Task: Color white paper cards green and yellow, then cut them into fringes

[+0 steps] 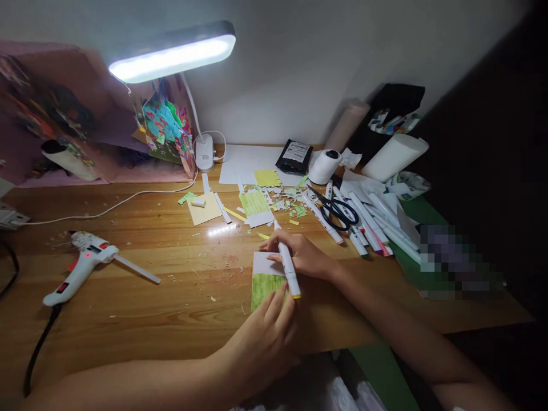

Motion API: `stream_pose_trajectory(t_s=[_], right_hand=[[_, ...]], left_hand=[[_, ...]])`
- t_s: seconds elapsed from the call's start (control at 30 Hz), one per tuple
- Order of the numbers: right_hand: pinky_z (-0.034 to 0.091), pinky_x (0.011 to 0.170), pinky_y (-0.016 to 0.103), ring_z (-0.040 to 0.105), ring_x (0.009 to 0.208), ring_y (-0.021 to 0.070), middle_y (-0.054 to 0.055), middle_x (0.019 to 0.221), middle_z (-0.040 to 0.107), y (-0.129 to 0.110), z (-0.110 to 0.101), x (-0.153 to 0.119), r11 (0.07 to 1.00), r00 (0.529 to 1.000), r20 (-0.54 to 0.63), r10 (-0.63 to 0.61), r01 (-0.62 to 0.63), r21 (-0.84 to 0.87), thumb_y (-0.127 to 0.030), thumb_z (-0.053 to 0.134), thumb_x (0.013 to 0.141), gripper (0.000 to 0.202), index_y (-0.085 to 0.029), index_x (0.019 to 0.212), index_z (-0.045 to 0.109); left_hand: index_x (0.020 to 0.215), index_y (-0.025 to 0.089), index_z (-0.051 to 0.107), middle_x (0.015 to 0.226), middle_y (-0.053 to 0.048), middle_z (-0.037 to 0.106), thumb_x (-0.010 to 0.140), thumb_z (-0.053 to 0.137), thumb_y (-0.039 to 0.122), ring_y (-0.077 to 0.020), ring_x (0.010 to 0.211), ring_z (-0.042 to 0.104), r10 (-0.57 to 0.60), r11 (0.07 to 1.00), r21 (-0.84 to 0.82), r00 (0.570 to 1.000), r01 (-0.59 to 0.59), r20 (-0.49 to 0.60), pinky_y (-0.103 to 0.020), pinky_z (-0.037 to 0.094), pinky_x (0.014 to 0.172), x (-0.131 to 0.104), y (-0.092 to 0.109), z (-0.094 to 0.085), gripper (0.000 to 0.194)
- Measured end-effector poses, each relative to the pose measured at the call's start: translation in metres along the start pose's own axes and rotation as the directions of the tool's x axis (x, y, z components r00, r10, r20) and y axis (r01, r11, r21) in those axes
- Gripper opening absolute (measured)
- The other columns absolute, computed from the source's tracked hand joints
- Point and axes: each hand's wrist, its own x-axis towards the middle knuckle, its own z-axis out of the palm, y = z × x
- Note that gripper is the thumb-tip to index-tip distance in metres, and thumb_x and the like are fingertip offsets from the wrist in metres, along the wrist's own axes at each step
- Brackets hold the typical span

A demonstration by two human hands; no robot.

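Observation:
In the head view my right hand (pixel 306 256) is closed around a white marker (pixel 286 265) with a yellow band at its near end. Its narrow other end points away from me, above the desk. Beneath lies a piece of paper (pixel 265 288), coloured green below and white above. My left hand (pixel 269 328) is closed at the paper's near right side, fingertips together on it, right beside the marker's yellow end. Whether those fingers also touch the marker, I cannot tell. Just beyond, a second half-coloured paper piece (pixel 256 206) lies among cut scraps (pixel 289 200).
A white glue gun (pixel 83 265) lies at left with its cord. Black-handled scissors (pixel 338 212) rest on several markers (pixel 363 222) at right. Behind are a white camera (pixel 325 166), a black packet (pixel 294 155) and a pink box (pixel 149 171). A lit lamp (pixel 173 57) hangs above.

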Motion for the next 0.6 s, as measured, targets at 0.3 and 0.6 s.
stream_pose_trajectory(t_s=[0.3,0.6], right_hand=[[0.042,0.062,0.023,0.052,0.067,0.0123,0.0,0.078,0.055,0.006,0.021,-0.007,0.897,0.984,-0.084,0.157,-0.107,0.428,-0.043,0.042,0.091,0.026,-0.021,0.098,0.054],[0.045,0.06,0.023,0.059,0.071,0.0146,0.003,0.084,0.063,-0.001,0.03,-0.007,0.959,0.983,-0.038,0.182,-0.168,0.23,-0.027,0.066,0.076,0.022,-0.02,0.096,0.059]], left_hand=[[0.117,0.002,0.057,0.125,-0.021,0.054,0.083,0.046,0.06,-0.0373,0.119,0.047,-0.2,0.971,0.114,0.975,0.211,-0.101,-0.045,0.035,0.097,0.001,0.007,0.032,0.069],[0.105,0.006,0.062,0.115,-0.02,0.06,0.089,0.04,0.046,-0.0355,0.11,0.055,-0.167,0.984,0.038,0.975,0.174,-0.146,-0.047,0.034,0.096,-0.002,0.005,0.04,0.048]])
